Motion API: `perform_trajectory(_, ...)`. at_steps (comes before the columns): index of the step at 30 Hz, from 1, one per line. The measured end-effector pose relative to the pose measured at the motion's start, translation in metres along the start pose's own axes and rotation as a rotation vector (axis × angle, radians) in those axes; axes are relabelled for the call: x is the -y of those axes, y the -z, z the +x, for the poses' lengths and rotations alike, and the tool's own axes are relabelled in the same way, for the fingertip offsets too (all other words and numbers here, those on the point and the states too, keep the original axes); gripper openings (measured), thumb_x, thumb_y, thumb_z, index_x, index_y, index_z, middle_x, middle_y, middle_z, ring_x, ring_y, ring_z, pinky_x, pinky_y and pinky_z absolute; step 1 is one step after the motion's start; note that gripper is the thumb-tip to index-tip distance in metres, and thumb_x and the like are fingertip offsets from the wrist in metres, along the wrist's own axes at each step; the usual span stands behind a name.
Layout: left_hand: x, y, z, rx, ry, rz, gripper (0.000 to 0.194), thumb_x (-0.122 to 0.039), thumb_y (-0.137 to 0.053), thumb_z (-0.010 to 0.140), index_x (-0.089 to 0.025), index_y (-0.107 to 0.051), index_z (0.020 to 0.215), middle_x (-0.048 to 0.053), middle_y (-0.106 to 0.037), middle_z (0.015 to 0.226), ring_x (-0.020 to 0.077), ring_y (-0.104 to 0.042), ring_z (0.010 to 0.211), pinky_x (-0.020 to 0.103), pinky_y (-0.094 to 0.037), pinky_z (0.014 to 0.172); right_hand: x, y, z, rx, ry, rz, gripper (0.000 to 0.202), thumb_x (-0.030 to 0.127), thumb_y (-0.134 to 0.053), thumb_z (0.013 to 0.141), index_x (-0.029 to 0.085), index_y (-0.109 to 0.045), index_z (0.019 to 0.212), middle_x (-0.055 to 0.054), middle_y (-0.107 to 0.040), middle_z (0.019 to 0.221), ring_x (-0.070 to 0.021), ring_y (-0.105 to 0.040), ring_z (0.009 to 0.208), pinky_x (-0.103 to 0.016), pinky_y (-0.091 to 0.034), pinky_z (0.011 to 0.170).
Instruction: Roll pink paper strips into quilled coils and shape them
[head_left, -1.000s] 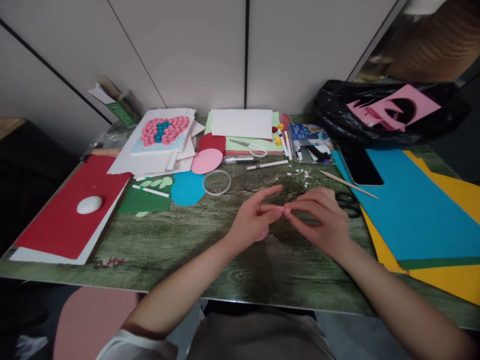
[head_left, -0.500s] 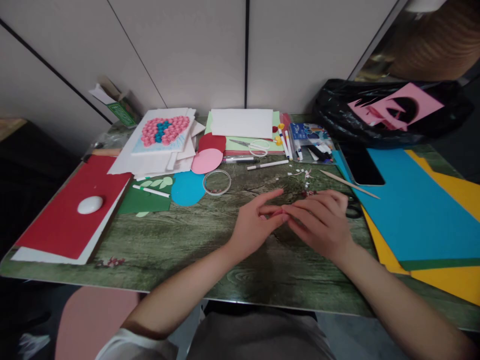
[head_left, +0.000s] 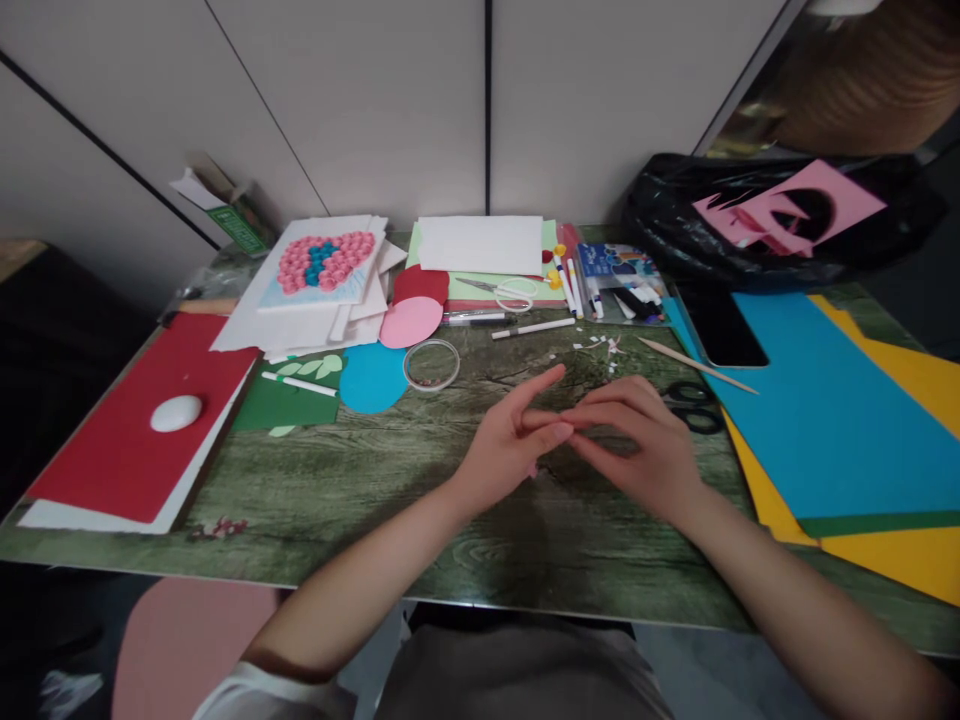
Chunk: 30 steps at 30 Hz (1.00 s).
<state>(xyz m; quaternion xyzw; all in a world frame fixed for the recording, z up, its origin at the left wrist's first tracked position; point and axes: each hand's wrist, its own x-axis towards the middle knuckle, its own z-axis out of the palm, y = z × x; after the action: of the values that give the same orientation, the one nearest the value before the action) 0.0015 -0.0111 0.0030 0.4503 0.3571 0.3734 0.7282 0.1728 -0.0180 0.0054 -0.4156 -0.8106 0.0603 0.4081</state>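
Pinching at the fingertips, both hands work together above the middle of the dark green wood-grain table, well in from its front edge. The left hand is closed, thumb against bent fingers, on a small soft-pink piece of paper, with its index finger raised clear. The piece is mostly covered; a bit of it shows below the left hand. The right hand has thumb and fingertips closed at the same point, touching the left fingertips; its exact hold on the paper is hidden.

Just beyond the right hand, toward the far edge, lie small white paper scraps. To its right are black-handled scissors and a pointed pale wooden stick, whose blunt end lies over a large blue paper sheet. That sheet spreads toward the table's right edge, and a black smartphone rests on its far part.

Beyond the left hand stands a clear ring-shaped tape roll, beside a rounded blue paper cutout. Near the table's left edge, a smooth white oval object sits on a red paper sheet, which extends toward the front left corner.
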Motion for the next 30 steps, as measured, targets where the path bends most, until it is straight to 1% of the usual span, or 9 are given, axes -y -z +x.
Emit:
perform_trajectory(3,-0.0017,0.0003,-0.0006,0.02,0.001,0.009,0.066,-0.035,-0.064,0.077,-0.028,-0.036,0.137,0.002,-0.07,0.084,0.0024,-0.037,0.045,0.017,-0.032,0.045,-0.0003,0.0,0.0004,-0.002,-0.006,0.031,0.015,0.018,-0.065,0.076,0.025,-0.063,0.089,-0.003,-0.061,0.082,-0.0173,-0.055,0.078,-0.034,-0.044,0.067)
perform_trajectory(6,-0.0021,0.0008,-0.0005,0.019,0.005,0.014,0.065,-0.035,-0.064,0.077,-0.029,-0.037,0.136,0.002,-0.069,0.081,0.0027,-0.035,0.044,0.018,-0.029,0.044,-0.0019,-0.0005,-0.0002,-0.004,-0.001,0.022,0.014,0.018,-0.065,0.076,0.025,-0.064,0.088,-0.002,-0.061,0.082,-0.0171,-0.055,0.077,-0.035,-0.044,0.067)
perform_trajectory(10,-0.0013,-0.0003,-0.0003,0.002,0.004,-0.019,0.062,-0.034,-0.066,0.075,-0.028,-0.042,0.133,0.001,-0.068,0.076,0.0039,-0.039,0.046,0.018,-0.029,0.045,-0.0044,-0.0013,-0.0024,-0.035,0.023,-0.019,0.015,0.018,-0.066,0.074,0.026,-0.063,0.086,-0.002,-0.062,0.08,-0.0175,-0.056,0.077,-0.036,-0.043,0.068)
perform_trajectory(13,0.0007,-0.0025,-0.0003,-0.029,-0.021,-0.018,0.066,-0.032,-0.07,0.071,-0.025,-0.044,0.131,0.001,-0.067,0.074,0.0059,-0.047,0.052,0.019,-0.035,0.05,-0.0062,-0.0014,-0.0046,-0.043,0.045,-0.05,0.017,0.017,-0.066,0.073,0.026,-0.064,0.088,-0.002,-0.062,0.081,-0.0184,-0.056,0.079,-0.037,-0.043,0.071)
perform_trajectory(17,0.0036,-0.0039,0.0001,-0.075,-0.068,0.026,0.067,-0.03,-0.074,0.066,-0.022,-0.049,0.128,0.004,-0.069,0.078,0.0116,-0.059,0.064,0.023,-0.043,0.06,-0.0073,-0.0006,-0.0057,-0.038,0.08,-0.076,0.019,0.019,-0.066,0.073,0.027,-0.063,0.09,-0.001,-0.063,0.082,-0.0188,-0.056,0.08,-0.039,-0.043,0.074)
perform_trajectory(20,0.0045,-0.0026,0.0003,-0.066,-0.067,0.041,0.064,-0.031,-0.073,0.067,-0.021,-0.051,0.126,0.005,-0.07,0.078,0.0134,-0.061,0.067,0.025,-0.044,0.062,-0.0068,0.0006,-0.0043,-0.036,0.114,-0.093,0.02,0.018,-0.066,0.073,0.027,-0.063,0.09,-0.001,-0.063,0.08,-0.0186,-0.055,0.079,-0.038,-0.043,0.072)
perform_trajectory(25,0.0042,0.0001,0.0,-0.058,-0.06,0.063,0.06,-0.032,-0.071,0.07,-0.022,-0.051,0.125,0.005,-0.071,0.082,0.0141,-0.062,0.069,0.026,-0.045,0.066,-0.0066,0.0025,-0.0012,-0.002,0.122,-0.083,0.019,0.016,-0.066,0.073,0.026,-0.062,0.089,-0.002,-0.063,0.082,-0.0183,-0.055,0.078,-0.037,-0.043,0.07)
perform_trajectory(30,0.004,0.0007,0.0011,-0.054,-0.043,0.06,0.061,-0.031,-0.073,0.069,-0.023,-0.052,0.125,0.004,-0.071,0.08,0.0136,-0.062,0.069,0.026,-0.046,0.067,-0.0093,0.0045,-0.0001,0.051,0.115,-0.062,0.014,0.02,-0.064,0.077,0.027,-0.063,0.089,-0.001,-0.063,0.083,-0.0177,-0.056,0.079,-0.038,-0.043,0.072)
